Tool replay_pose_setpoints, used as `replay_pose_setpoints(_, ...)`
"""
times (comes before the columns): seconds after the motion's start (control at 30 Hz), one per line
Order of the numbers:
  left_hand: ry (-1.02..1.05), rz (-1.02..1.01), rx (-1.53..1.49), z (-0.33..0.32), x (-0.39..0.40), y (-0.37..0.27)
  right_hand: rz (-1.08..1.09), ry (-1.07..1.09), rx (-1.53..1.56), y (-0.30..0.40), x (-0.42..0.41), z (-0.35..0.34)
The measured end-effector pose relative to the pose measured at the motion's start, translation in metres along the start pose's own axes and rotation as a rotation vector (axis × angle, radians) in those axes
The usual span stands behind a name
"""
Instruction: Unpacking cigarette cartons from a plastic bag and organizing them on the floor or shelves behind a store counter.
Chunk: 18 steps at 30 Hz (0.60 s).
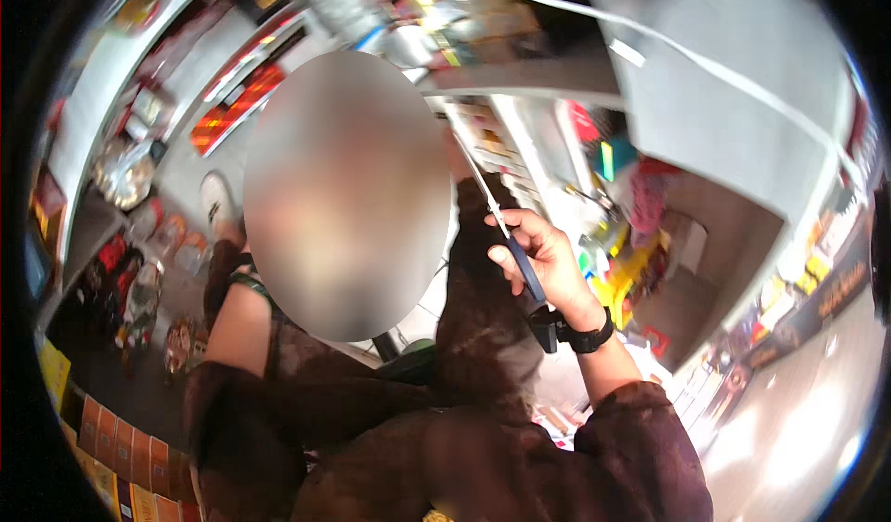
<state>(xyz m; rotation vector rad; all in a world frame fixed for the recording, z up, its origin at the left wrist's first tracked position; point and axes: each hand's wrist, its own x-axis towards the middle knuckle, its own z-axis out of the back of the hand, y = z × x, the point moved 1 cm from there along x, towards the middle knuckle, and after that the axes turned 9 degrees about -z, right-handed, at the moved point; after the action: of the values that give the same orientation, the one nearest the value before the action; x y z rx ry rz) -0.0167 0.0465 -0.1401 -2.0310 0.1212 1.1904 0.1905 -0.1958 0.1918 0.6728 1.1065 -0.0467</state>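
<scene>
My right hand (539, 254) is raised at the right of centre and wears a black wrist device (588, 333). It grips scissors (522, 266) by their dark blue handle. The slim metal blades point up and to the left, and look nearly closed. A large blurred oval covers the middle of the view. My left forearm (240, 323), with a green band at the wrist, runs up into its edge. The left hand itself is hidden there, so I cannot tell what it holds. Below are my dark-clothed legs (480, 320) and a light shoe (217, 198).
Shop shelves surround me. Orange-brown boxes (132, 452) line the lower left, near bagged goods (125, 174) on the left. A red and orange carton (237, 108) lies at the upper left. At right stand a grey panel (717, 104) and a yellow item (630, 271). A white cable (696, 52) crosses above.
</scene>
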Motion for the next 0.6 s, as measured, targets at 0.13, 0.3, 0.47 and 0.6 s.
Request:
replay_pose_setpoints(0.13,0.057,-0.063,0.084,-0.023,-0.029,-0.041,-0.02,-0.281,0.18,-0.078,-0.06,0.081)
replay_pose_setpoints(0.3,0.043,-0.147,0.161,-0.038,-0.059,-0.067,0.014,-0.635,0.37,-0.214,-0.093,0.171)
replay_pose_setpoints(0.47,0.045,-0.18,0.163,-0.051,-0.085,-0.077,-0.196,-0.86,0.259,-0.328,-0.09,0.241)
replay_pose_setpoints(0.6,-0.015,-0.177,0.185,-0.057,-0.115,-0.085,-0.301,-0.974,-0.352,-0.36,-0.061,0.268)
